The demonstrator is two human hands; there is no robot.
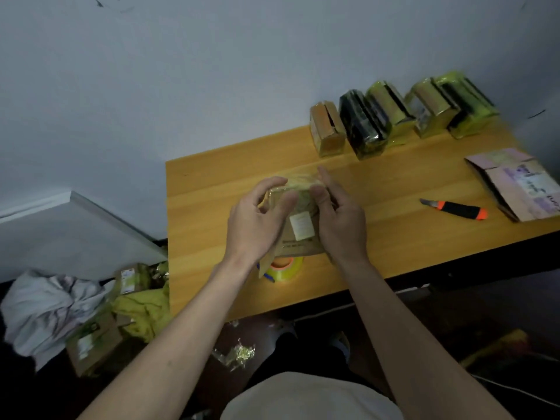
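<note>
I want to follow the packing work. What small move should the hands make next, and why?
Probably press the tape flat on the cardboard parcel: left hand and right hand both grip its wrapped far end, and the tape roll lies on the table close by.

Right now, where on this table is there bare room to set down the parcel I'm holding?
Widest bare patch: the table left of your left hand, out to its edge. Another lies between your right hand and the utility knife. Crowded: the wrapped boxes along the back right, the carton beyond the knife.
</note>
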